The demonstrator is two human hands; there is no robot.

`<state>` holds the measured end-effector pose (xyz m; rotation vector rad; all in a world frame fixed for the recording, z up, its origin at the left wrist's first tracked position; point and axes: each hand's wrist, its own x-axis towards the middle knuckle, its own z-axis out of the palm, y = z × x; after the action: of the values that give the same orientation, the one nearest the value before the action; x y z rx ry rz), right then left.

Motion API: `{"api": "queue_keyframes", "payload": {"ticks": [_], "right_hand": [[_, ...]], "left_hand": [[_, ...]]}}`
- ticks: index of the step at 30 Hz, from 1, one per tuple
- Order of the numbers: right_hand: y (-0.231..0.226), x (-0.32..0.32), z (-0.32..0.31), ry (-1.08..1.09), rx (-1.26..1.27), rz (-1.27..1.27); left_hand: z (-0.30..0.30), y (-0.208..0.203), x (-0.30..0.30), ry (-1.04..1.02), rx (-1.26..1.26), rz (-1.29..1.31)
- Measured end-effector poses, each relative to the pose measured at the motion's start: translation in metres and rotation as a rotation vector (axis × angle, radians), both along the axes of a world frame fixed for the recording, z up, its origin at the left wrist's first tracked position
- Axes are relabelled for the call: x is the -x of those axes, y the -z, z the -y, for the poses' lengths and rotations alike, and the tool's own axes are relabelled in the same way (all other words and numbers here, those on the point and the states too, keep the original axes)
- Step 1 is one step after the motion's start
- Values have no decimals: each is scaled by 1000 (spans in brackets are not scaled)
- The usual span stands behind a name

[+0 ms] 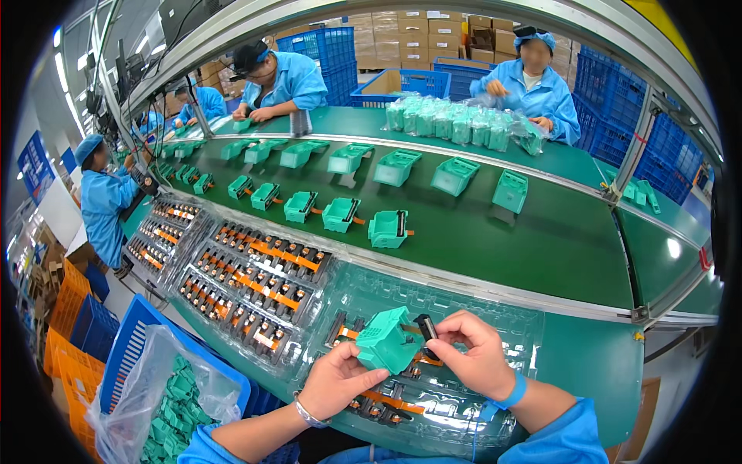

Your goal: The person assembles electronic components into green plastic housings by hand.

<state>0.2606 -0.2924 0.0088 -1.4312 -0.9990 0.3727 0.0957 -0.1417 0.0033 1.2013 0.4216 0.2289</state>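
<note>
My left hand (pixel 341 382) is closed on a green plastic housing (pixel 384 341), tilted above the near tray. Pinched in my right hand (pixel 473 353) is a small black part (pixel 426 328) with an orange flat cable, close against the housing's right side. Whether the two pieces touch I cannot tell. Beneath my hands lies a clear blister tray (pixel 495 340) holding several black parts with orange flat cables (pixel 390 401). A blue band circles my right wrist.
Beyond the metal rail, a dark green belt (pixel 495 259) carries two rows of green housings (pixel 389 229). Fuller trays (pixel 255 286) sit to the left. A blue crate (pixel 139 340) of green pieces stands lower left. Across the belt, a co-worker (pixel 533 85) stands behind bagged green parts (pixel 464 124).
</note>
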Motion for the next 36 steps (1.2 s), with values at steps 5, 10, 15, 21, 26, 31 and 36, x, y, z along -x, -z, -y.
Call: {"api": "queue_keyframes", "payload": {"ticks": [5, 10, 15, 21, 26, 31, 36], "right_hand": [[4, 0, -1, -6, 27, -17], [10, -5, 1, -106, 112, -379], [19, -7, 1, -155, 139, -380], [11, -7, -1, -163, 208, -357], [15, -13, 0, -205, 259, -311], [15, -11, 4, -180, 213, -356], [11, -15, 5, -154, 126, -394]], "left_hand": [[4, 2, 1, 52, 25, 22], [3, 1, 5, 37, 34, 10], [7, 0, 5, 29, 88, 41], [13, -1, 4, 9, 33, 122], [15, -10, 4, 49, -26, 56], [21, -13, 2, 63, -34, 24], [14, -28, 30, -9, -308, 178]]}}
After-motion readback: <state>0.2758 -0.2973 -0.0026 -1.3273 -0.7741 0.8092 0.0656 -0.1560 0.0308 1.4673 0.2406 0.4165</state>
